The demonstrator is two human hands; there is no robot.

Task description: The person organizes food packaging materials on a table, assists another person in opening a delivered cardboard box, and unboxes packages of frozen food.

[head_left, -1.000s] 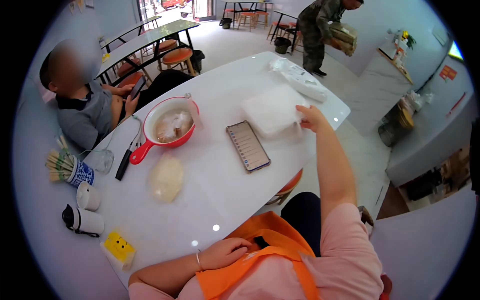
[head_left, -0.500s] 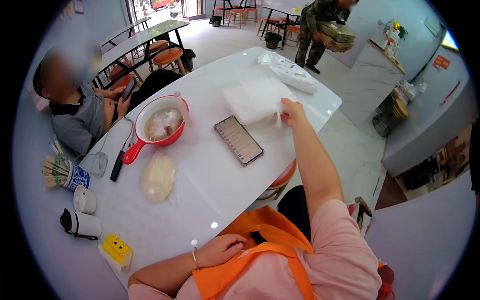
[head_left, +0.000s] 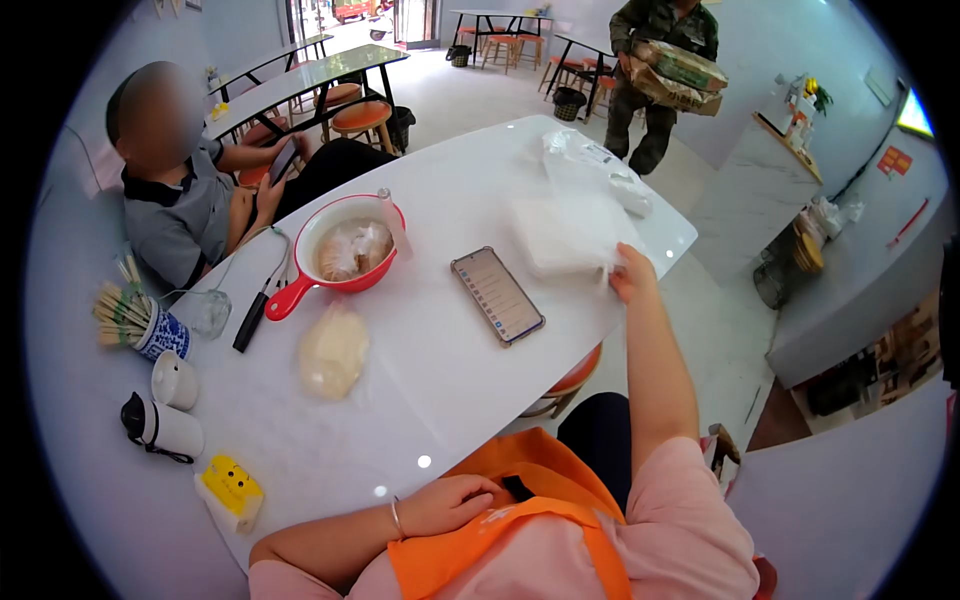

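My right hand [head_left: 630, 273] reaches across the white table [head_left: 420, 400], its fingers closed on the near right corner of a stack of thin white plastic bags [head_left: 565, 235]. Behind that stack lies a crumpled white plastic package [head_left: 598, 170]. A phone [head_left: 497, 295] with a lit list on its screen lies face up left of the bags. My left hand [head_left: 455, 503] rests near the table edge against my orange apron [head_left: 530, 465]; its fingers lie loosely extended and nothing shows in them.
A red-handled pot [head_left: 293, 297] holds a bagged item. Beside it are a bag of pale dough-like stuff [head_left: 334, 350] and a black-handled tool [head_left: 250, 320]. A skewer holder [head_left: 160, 330] and tissue pack [head_left: 232, 490] line the left. One person sits left; another carries sacks [head_left: 680, 75].
The bag stack has slid right, away from the phone, with my right hand on its corner. The standing person has straightened and turned with the sacks. My view has shifted slightly.
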